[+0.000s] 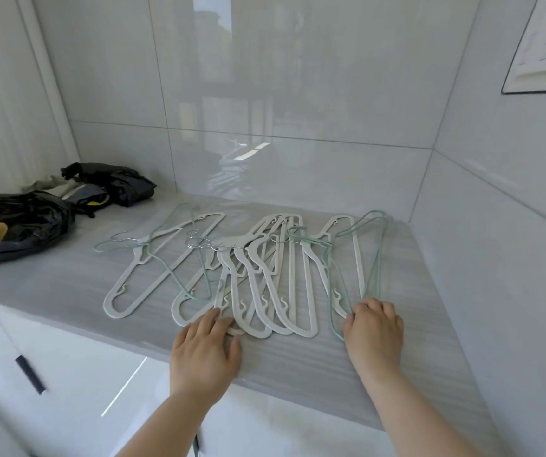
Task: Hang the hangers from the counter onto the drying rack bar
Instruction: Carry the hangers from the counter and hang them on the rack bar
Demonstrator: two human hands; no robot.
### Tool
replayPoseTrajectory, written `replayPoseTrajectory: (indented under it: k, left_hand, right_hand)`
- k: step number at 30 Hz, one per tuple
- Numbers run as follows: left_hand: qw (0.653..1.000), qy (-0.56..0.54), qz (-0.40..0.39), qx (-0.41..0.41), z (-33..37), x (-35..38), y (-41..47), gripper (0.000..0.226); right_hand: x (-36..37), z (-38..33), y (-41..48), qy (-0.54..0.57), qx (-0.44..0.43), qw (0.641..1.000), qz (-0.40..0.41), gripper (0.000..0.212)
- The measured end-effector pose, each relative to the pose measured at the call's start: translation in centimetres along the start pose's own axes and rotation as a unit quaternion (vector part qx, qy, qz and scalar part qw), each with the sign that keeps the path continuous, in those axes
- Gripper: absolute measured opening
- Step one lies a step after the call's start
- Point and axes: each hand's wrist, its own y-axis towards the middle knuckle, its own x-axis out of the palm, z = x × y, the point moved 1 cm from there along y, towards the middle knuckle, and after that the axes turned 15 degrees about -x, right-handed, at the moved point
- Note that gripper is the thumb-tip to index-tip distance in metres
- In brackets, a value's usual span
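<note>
Several white plastic hangers (266,278) and thin pale green wire hangers (372,255) lie spread flat on the grey counter (67,285), hooks pointing left. My left hand (207,347) rests on the near ends of the middle white hangers with its fingers laid over them. My right hand (373,331) has its fingers curled on the near end of the right-hand hangers, where a green wire hanger and a white one overlap. No drying rack bar shows in this view.
A black plastic bag (18,222) with something orange inside and a dark bundle of cloth (110,183) sit at the counter's left back. Glossy tiled walls close the back and right. White cabinet fronts with a dark handle (29,374) lie below the counter edge.
</note>
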Motion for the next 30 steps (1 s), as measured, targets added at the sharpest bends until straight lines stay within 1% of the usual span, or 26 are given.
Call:
replayPoseTrajectory:
  k: [3,6,8,10,14,16,18,22,26,28,29,30]
  left_hand:
    - [1.0,0.008,-0.006,0.0,0.0,0.0,-0.1,0.065]
    - [1.0,0.014,-0.007,0.007,0.0,-0.1,-0.1,0.068]
    - [1.0,0.011,-0.006,0.008,0.0,-0.1,-0.1,0.072]
    - [1.0,0.01,-0.011,0.007,0.1,-0.2,-0.1,0.069]
    - [1.0,0.019,-0.017,0.011,0.1,-0.3,-0.2,0.063]
    - [1.0,0.019,-0.021,0.012,0.1,-0.3,-0.2,0.049]
    - [0.999,0.011,-0.028,0.013,0.1,-0.4,-0.2,0.042]
    - [0.999,0.007,-0.039,0.01,0.1,-0.5,-0.3,0.042]
    - [0.997,0.005,-0.074,0.003,0.3,-0.9,-0.2,0.044]
    - [0.996,-0.036,-0.079,-0.012,0.7,-1.7,-0.1,0.042]
    - [0.994,-0.082,-0.072,-0.018,1.2,-2.4,0.0,0.04]
    - [0.986,-0.151,-0.067,-0.022,1.9,-3.4,0.1,0.039]
  right_hand:
    - [-0.4,0.1,-0.5,0.033,0.057,0.996,0.052,0.02]
    - [-1.1,0.4,-0.9,0.083,0.128,0.983,0.103,0.018]
    - [-1.5,0.7,-0.9,0.107,0.142,0.976,0.129,0.018]
    - [-2.0,1.0,-0.9,0.13,0.154,0.967,0.154,0.019]
    - [-3.3,1.7,-1.1,0.182,0.195,0.935,0.233,0.022]
    - [-4.3,2.1,-1.1,0.223,0.215,0.912,0.27,0.024]
    - [-5.5,2.5,-1.2,0.252,0.216,0.893,0.305,0.025]
    - [-7.8,2.4,-1.8,0.288,0.199,0.865,0.36,0.031]
    - [-9.2,1.3,-2.7,0.353,0.173,0.852,0.345,0.025]
    - [-9.5,0.5,-3.1,0.378,0.15,0.852,0.331,0.025]
    - [-9.5,-0.1,-3.4,0.389,0.138,0.851,0.325,0.024]
    - [-9.6,-0.7,-3.6,0.398,0.125,0.851,0.319,0.024]
